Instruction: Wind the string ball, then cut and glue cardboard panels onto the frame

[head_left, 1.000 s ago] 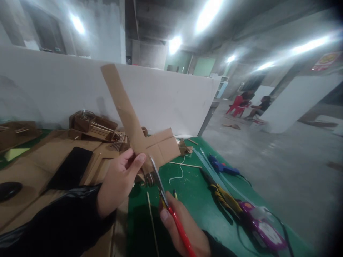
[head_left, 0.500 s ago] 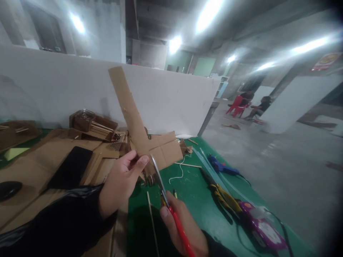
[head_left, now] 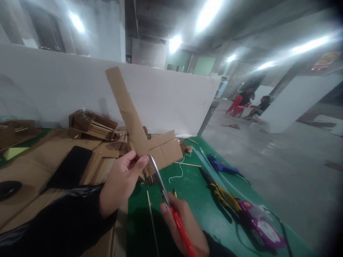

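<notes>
My left hand (head_left: pixel 122 182) pinches a piece of brown cardboard (head_left: pixel 131 119) between thumb and fingers at its lower edge. The cardboard has a long strip rising to the upper left and a wider creased flap to the right. My right hand (head_left: pixel 184 223) is closed round the red handles of a pair of scissors (head_left: pixel 158 175). The blades reach up to the cardboard just right of my left thumb, and their tip lies against it. The blades look nearly closed.
On the green table (head_left: pixel 193 207) lie a purple power strip (head_left: pixel 264 226), yellow-handled pliers (head_left: pixel 225 196), a blue glue gun (head_left: pixel 222 166), glue sticks (head_left: pixel 210 167) and a thin wooden stick (head_left: pixel 152 221). Cardboard sheets, a black flat object (head_left: pixel 70 166) and a cardboard box (head_left: pixel 92 125) are at left.
The scissor blades have come closer together at the cardboard. The long strip has tilted slightly to the left. My left hand keeps its hold.
</notes>
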The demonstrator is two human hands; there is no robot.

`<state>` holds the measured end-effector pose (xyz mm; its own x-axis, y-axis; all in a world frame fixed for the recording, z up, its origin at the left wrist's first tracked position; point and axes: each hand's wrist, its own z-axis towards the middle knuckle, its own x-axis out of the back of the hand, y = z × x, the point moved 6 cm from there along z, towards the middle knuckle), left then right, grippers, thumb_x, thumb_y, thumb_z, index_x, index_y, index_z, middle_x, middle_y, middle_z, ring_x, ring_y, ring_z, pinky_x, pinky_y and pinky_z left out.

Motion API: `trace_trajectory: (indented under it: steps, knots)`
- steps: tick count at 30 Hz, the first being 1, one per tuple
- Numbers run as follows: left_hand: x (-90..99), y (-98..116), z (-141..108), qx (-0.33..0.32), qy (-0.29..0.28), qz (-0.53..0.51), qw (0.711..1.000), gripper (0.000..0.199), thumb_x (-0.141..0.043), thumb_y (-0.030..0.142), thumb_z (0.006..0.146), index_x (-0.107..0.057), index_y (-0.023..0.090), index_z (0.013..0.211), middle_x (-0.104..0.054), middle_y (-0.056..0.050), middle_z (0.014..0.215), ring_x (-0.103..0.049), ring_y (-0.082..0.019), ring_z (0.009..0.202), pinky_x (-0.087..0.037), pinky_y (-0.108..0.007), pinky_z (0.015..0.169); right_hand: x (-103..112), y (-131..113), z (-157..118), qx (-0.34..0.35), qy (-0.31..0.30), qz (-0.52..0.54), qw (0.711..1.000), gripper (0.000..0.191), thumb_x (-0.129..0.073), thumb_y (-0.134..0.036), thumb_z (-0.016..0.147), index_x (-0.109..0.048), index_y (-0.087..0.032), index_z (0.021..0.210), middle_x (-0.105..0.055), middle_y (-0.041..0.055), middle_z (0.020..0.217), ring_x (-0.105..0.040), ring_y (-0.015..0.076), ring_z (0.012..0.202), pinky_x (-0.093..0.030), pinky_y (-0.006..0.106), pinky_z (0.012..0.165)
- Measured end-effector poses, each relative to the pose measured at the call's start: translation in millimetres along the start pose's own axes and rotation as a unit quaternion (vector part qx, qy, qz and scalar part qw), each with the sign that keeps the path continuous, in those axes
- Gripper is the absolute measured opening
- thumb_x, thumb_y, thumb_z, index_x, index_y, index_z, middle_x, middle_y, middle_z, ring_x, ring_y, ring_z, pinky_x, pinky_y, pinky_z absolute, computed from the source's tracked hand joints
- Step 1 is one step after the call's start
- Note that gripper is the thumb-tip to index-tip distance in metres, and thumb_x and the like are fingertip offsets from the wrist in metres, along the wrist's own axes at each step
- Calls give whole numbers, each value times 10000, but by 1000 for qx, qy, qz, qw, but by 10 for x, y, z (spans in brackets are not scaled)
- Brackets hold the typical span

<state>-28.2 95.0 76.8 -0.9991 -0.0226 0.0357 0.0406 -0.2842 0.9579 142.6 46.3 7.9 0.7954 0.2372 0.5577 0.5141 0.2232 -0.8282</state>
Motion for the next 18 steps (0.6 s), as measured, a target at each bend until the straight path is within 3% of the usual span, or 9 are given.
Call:
trace_trajectory:
  steps: [8,13,18]
  knots:
    - [-16,-33,-6,8,-19,6,1000,311,-590,471,878,-645,168,919,-709,-40,840,-652,-205,762,-520,-331,757,26,1,-1,3,3,-20,1000,500,-366,-594,946,-525,-163,750,-479,-19,646,-389,116,586,-319,241,538]
    - [-7,-24,-16,19,-26,34,999,290,-585,464,881,-635,182,835,-657,1,684,-585,-166,615,-509,-317,724,24,-32,-10,47,3,-33,998,429,-357,-542,964,-507,-178,794,-532,5,689,-438,135,607,-340,256,568]
    - [-1,-5,-17,8,-10,9,1000,219,-647,402,834,-675,188,804,-625,10,597,-601,-186,614,-504,-297,645,15,-35,2,57,-4,-29,998,425,-335,-530,971,-512,-176,817,-538,10,699,-449,138,610,-341,261,578]
